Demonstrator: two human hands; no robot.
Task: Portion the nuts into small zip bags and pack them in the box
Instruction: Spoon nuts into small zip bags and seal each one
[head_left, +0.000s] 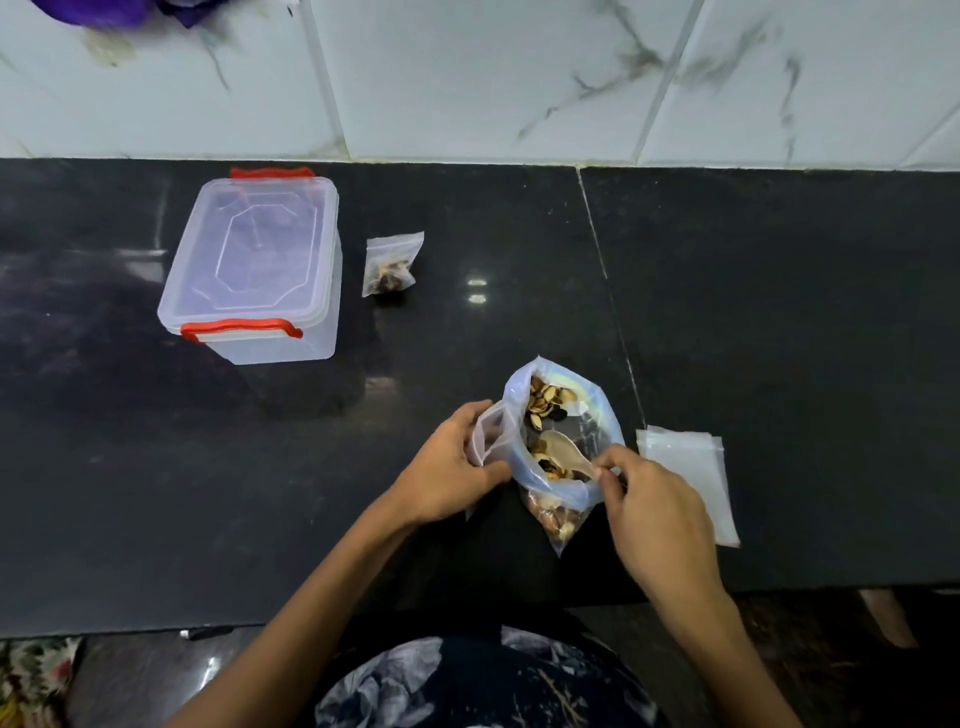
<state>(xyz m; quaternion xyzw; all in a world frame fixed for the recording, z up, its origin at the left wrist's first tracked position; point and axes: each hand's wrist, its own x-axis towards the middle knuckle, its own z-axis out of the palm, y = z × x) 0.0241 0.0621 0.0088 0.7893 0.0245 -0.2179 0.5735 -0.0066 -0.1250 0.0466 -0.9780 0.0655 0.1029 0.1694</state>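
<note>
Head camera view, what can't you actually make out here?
- Box: contents, blurred by its shut frosted lid.
- Spoon: handle end, covered by the right hand.
- Small bag in the left hand: any nuts inside, hand and big bag hide it.
- Purple thing: cut off by top edge.

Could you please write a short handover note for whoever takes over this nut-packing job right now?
Left hand holds an empty small zip bag open beside the big nut bag.
Right hand pinches the spoon, whose bowl is inside the big bag.
Done: one filled small bag lies right of the box.
Left: fill the held bag, work through the spare bags at right, open the lidded box and pack everything in it.
</note>
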